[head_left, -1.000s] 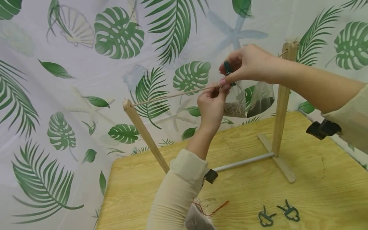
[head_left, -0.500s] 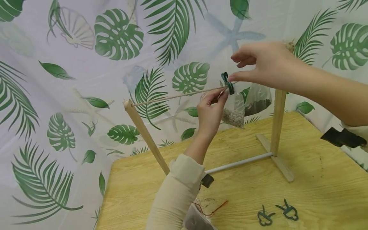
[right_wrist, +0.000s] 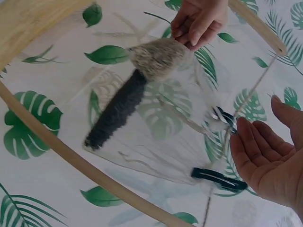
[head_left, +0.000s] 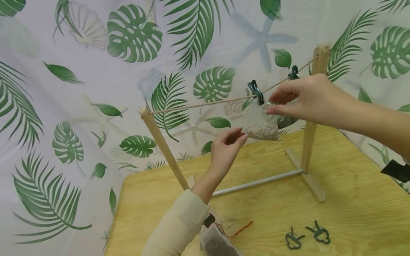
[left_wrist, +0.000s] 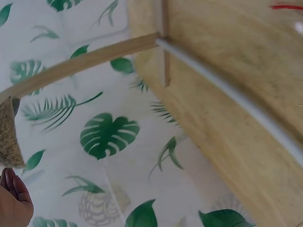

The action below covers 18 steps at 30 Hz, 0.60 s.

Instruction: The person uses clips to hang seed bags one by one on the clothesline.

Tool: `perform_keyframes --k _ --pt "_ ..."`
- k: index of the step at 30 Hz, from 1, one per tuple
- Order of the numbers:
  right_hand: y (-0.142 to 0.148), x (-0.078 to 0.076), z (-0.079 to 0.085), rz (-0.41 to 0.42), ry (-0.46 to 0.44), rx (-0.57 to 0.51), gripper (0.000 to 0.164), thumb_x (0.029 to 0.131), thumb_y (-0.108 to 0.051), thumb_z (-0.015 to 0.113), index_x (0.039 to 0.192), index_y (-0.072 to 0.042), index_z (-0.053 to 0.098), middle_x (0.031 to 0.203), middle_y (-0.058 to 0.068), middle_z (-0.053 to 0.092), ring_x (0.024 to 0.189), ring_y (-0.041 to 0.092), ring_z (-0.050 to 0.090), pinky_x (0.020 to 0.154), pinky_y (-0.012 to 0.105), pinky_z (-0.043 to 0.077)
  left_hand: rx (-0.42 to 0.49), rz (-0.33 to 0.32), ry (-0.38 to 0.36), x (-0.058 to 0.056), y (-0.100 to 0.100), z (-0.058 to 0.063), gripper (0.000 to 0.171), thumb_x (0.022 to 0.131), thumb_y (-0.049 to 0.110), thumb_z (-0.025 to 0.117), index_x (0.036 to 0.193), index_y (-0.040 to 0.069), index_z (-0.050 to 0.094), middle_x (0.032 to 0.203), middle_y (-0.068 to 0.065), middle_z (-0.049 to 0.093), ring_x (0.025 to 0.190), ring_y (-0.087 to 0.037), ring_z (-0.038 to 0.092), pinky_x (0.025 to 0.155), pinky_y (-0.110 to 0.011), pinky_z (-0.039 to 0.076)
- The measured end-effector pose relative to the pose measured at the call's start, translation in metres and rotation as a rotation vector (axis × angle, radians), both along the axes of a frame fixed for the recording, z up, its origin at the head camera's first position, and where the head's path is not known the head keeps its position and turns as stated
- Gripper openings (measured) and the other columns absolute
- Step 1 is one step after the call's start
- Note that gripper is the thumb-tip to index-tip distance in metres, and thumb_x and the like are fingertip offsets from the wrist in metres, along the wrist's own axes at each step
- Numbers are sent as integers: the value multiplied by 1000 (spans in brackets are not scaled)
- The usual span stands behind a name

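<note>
A clear plastic bag with pale, chopped filling (head_left: 262,132) hangs from a string (head_left: 201,105) by a dark green clip (head_left: 255,91). My left hand (head_left: 223,149) pinches its lower left corner between thumb and fingertips. My right hand (head_left: 309,94) is beside the bag's upper right side, just below the string. In the right wrist view, the right hand (right_wrist: 270,156) has loosely bent fingers near the clip and holds nothing. Behind it, a second bag with dark filling (right_wrist: 116,113) hangs from another green clip (right_wrist: 218,179); my right hand partly hides this bag in the head view.
Two wooden posts, left (head_left: 164,147) and right (head_left: 309,142), carry the string and are joined low down by a white rod (head_left: 256,183). Two spare green clips (head_left: 293,239) lie on the yellow wooden table (head_left: 358,213). Near my left sleeve are a greyish bag (head_left: 217,241) and red thread (head_left: 241,228).
My right hand has let go of the clip, drawn back and lowered beside the bag. My left hand has moved from the string down to the bag's bottom corner. The bag now hangs from the clip.
</note>
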State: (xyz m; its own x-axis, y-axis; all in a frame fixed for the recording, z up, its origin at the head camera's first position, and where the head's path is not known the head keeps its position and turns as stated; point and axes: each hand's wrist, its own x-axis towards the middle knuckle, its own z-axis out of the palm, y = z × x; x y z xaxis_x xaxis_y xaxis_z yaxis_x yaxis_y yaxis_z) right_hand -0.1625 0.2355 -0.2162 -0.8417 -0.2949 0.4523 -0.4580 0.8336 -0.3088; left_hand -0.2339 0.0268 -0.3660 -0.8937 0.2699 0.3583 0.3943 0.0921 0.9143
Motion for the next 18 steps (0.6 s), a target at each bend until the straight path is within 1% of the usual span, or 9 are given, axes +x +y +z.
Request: perform_keyframes --k 3,7,9,10,14,17,18 --pt "3 0 -10 20 1 35 13 82 -19 75 92 -13 72 84 0 72 72 16 68 58 28 52 -32 -47 -29 11 -3 -9 27 88 19 69 112 7 68 101 -6 70 88 -11 64 76 -23 53" --pt "7 0 -27 80 15 73 10 80 -18 76 89 -14 73 80 -3 71 64 10 65 54 23 51 -131 -120 -28 24 -12 -21 28 88 19 68 113 7 68 102 -7 71 90 -13 65 76 -21 53" --pt "9 1 -36 106 15 84 10 79 -18 77 88 -15 73 79 -5 71 62 7 64 53 22 50 -181 -142 -50 29 -17 -28 28 89 19 68 114 8 67 102 -7 70 92 -15 65 76 -21 52" --pt "10 2 -41 112 5 89 11 79 -19 77 88 -15 73 79 -5 71 62 6 64 53 22 50 -214 -143 -66 31 -20 -30 27 89 18 68 114 8 67 103 -7 70 93 -17 65 77 -21 52" --pt "10 5 -62 138 -17 122 13 77 -23 78 86 -15 72 76 -8 69 62 6 64 54 23 51 -326 -156 -99 38 -41 -46 28 89 21 68 114 10 67 103 -8 70 94 -17 65 76 -21 51" --pt "7 8 -82 168 -16 140 14 76 -24 78 85 -14 72 75 -9 69 63 6 64 54 23 51 -401 -156 -117 43 -64 -61 30 88 27 69 114 11 68 101 -5 70 90 -13 65 74 -21 52" --pt "6 9 -90 179 -16 141 14 76 -25 78 84 -15 72 75 -9 69 64 6 64 54 23 50 -419 -156 -135 44 -72 -66 31 87 27 69 113 10 67 100 -4 70 89 -13 65 75 -21 52"
